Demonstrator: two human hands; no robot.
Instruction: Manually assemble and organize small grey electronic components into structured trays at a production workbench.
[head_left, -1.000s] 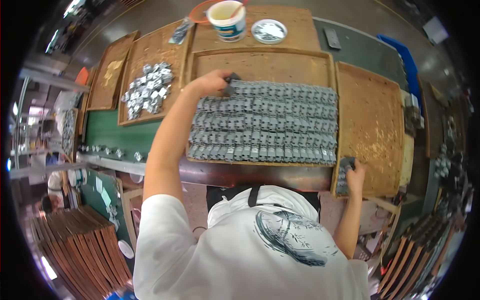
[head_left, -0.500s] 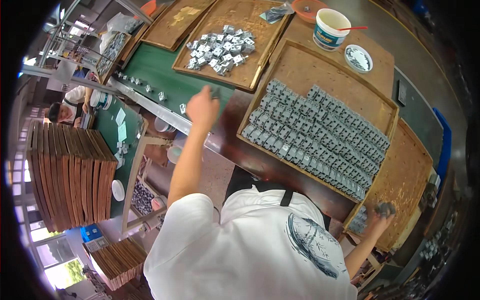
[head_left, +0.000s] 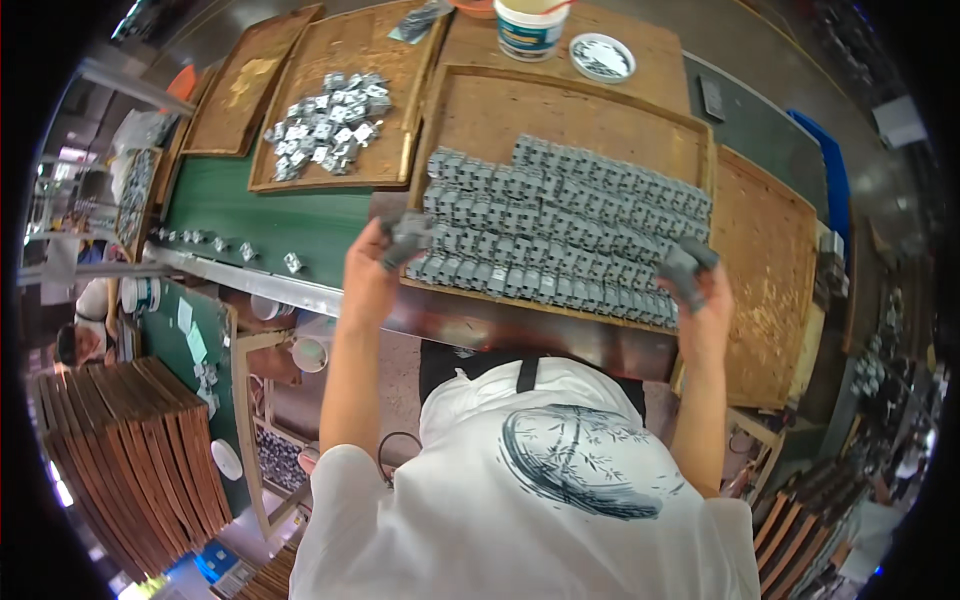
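Observation:
My left hand [head_left: 375, 270], with dark grey covers on its fingertips, is at the left edge of a shallow wooden tray [head_left: 560, 85]. Its fingers are closed on a small grey metal part [head_left: 416, 229]. Rows of grey metal parts [head_left: 560, 225] stand packed together in the tray. My right hand [head_left: 705, 295], also in dark finger covers, hovers over the right end of these rows. Its fingertips are drawn together; what they hold, if anything, cannot be made out. Several single metal parts [head_left: 292, 262] lie spaced along the green belt [head_left: 300, 215] left of my left hand.
A second wooden tray [head_left: 400, 60] holds a heap of shiny metal parts [head_left: 330, 125]. Behind stand a white bucket [head_left: 530, 32] and a round lid [head_left: 602, 58]. Another wooden tray [head_left: 765, 290] is at right. Stacked boards [head_left: 130, 460] and a person [head_left: 90, 335] are at left.
My left hand has come back from over the belt to the tray's left edge. My right hand has moved up from the lower right to above the rows. The view has turned.

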